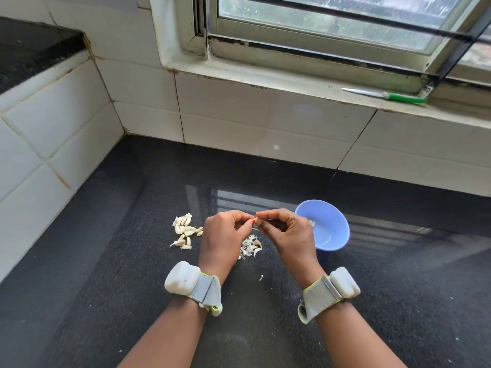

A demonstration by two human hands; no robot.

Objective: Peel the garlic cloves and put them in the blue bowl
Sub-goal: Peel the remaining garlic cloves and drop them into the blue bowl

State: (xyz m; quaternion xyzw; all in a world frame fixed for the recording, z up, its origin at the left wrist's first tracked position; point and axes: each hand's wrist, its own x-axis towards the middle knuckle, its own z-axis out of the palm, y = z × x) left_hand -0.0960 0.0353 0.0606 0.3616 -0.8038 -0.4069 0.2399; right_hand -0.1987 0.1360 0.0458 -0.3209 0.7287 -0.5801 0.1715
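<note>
Both hands meet above the black counter. My left hand (224,239) and my right hand (285,232) pinch one small garlic clove (256,219) between their fingertips; most of the clove is hidden by the fingers. A pile of several unpeeled cloves (184,231) lies to the left of my left hand. Loose peels and scraps (251,247) lie under and between the hands. The blue bowl (337,229) stands just right of my right hand, with a few peeled cloves (312,223) inside.
The black granite counter (132,261) runs to white tiled walls at the back and left. A green-handled knife (385,95) lies on the window sill at the upper right. Small peel bits (261,277) dot the counter near my wrists.
</note>
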